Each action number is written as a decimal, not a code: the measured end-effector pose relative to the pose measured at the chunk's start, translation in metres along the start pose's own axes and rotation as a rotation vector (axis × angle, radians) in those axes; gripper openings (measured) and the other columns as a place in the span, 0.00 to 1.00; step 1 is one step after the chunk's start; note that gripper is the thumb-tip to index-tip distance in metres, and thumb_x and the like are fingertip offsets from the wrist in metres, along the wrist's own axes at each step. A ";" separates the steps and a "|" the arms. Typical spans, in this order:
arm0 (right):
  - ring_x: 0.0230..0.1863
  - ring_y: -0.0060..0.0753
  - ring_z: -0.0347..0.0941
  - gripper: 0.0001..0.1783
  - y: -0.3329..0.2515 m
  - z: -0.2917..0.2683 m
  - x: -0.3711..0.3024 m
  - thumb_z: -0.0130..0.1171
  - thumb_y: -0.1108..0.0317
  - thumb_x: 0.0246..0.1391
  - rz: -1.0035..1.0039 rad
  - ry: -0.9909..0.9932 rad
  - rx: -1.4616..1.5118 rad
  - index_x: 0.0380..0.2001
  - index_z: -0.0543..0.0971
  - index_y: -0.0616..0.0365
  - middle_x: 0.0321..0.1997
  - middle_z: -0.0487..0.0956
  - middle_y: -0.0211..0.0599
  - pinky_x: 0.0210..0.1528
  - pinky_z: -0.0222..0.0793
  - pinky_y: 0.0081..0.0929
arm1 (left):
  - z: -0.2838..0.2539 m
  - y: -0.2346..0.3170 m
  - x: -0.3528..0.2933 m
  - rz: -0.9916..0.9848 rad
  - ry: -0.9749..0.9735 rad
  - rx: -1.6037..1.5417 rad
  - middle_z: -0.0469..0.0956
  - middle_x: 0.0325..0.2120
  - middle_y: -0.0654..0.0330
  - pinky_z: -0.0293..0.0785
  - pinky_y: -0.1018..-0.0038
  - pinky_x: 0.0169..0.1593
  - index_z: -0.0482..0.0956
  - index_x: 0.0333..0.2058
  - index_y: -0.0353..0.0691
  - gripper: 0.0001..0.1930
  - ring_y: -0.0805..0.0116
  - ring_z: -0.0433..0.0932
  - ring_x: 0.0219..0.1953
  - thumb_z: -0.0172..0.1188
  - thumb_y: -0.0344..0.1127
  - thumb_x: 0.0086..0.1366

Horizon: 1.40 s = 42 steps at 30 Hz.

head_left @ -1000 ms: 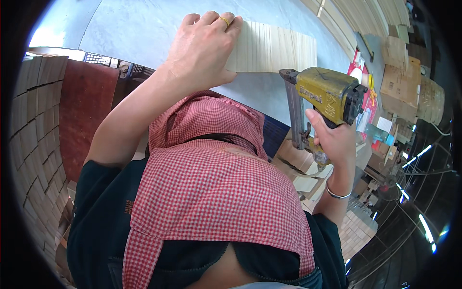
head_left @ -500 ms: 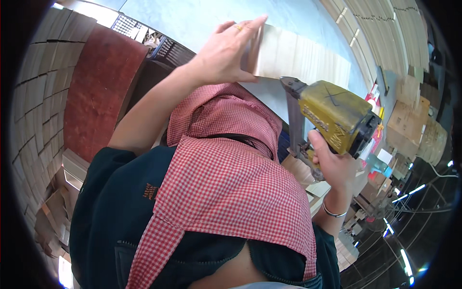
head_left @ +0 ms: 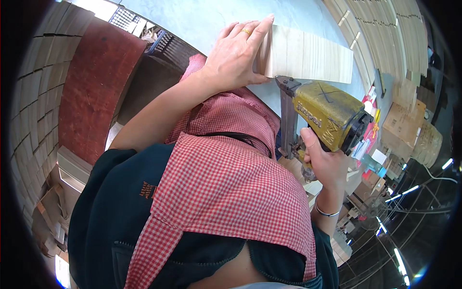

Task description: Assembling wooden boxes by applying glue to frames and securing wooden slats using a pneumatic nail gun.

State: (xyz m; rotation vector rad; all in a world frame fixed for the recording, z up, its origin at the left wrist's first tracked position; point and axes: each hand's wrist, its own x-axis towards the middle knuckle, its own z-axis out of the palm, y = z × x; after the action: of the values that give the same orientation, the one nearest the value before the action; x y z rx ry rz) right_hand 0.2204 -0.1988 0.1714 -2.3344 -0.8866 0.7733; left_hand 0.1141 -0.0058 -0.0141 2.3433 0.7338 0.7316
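Here's the tight spot: the bare left hand (head_left: 233, 60) lies spread across the end of the pale, straight-grained, box-like wooden piece (head_left: 313, 55), thumb down at the near corner; whether it's gripping or merely steadying, I can't tell. The right hand (head_left: 325, 161) is wrapped round the handle of the scuffed yellow-and-black metal nail gun (head_left: 327, 108), its trigger finger hidden from me. And look, that nose sits just beside the thumb! A slip of the aim or a stray squeeze could catch it; a crooked angle might split the wood's edge.

Underneath, the smooth, pale-blue marbled tabletop (head_left: 183, 19) looks slick enough to let the wood skid. Around us: grey-brown stacked wooden blocks (head_left: 38, 91) and a flat red-brown panel (head_left: 98, 91) on the left, long pale wooden boards (head_left: 380, 38) and a brown cardboard box (head_left: 404, 120) on the right.
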 end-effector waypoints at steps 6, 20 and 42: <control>0.41 0.36 0.84 0.22 -0.018 0.004 -0.007 0.71 0.72 0.53 0.317 0.007 -0.008 0.50 0.76 0.64 0.47 0.83 0.46 0.37 0.81 0.25 | 0.001 -0.001 -0.001 -0.003 0.016 -0.014 0.70 0.62 0.49 0.53 0.56 0.74 0.50 0.72 0.41 0.66 0.53 0.66 0.67 0.83 0.49 0.40; 0.40 0.38 0.84 0.24 -0.024 -0.003 0.007 0.72 0.72 0.51 0.158 0.043 -0.081 0.51 0.76 0.64 0.46 0.84 0.45 0.37 0.81 0.26 | 0.001 -0.002 -0.002 -0.012 0.023 -0.072 0.68 0.64 0.49 0.51 0.55 0.74 0.51 0.72 0.38 0.66 0.54 0.62 0.69 0.84 0.48 0.37; 0.33 0.34 0.84 0.25 -0.046 -0.010 0.060 0.72 0.72 0.52 -0.075 -0.111 -0.181 0.52 0.75 0.64 0.43 0.84 0.46 0.28 0.80 0.23 | 0.002 -0.002 -0.004 -0.009 0.045 -0.063 0.63 0.68 0.46 0.44 0.52 0.76 0.54 0.70 0.34 0.64 0.54 0.55 0.74 0.84 0.47 0.37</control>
State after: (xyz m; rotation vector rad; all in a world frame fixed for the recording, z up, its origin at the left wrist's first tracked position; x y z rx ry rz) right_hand 0.2450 -0.1290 0.1885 -2.4164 -1.1277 0.8287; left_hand 0.1116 -0.0080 -0.0178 2.2721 0.7297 0.7943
